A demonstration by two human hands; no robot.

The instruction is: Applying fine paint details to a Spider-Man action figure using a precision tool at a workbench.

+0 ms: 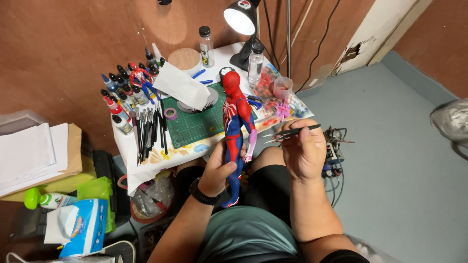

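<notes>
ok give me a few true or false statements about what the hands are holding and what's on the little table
1. The left hand grips the red and blue plastic action figure by its legs. True.
2. The right hand holds a paintbrush. False: it holds thin dark metal tweezers.
3. The black desk lamp is switched off. False: its head glows bright.
4. A green gridded cutting mat lies on the small white table. True.
5. The figure lies flat on the mat. False: it is held upright in front of it.
</notes>
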